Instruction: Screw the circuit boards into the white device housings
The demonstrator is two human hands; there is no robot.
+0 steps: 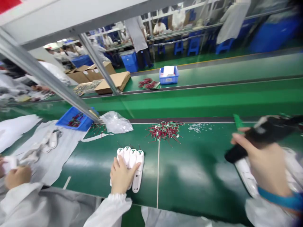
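At seven o'clock, left hand (122, 176) spread across four white casings (139, 171), seemingly wired; four o'clock, right hand (267, 164) gripping black tool (266, 134); one o'clock from casings, red-wire pile (165, 130) seemingly unfitted.

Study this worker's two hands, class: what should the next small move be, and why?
Probably bring the black tool across toward the row of four white casings. The right hand holds it well to the right of them, blurred, while the left hand rests across the row, seemingly steadying it and leaving the far ends uncovered.
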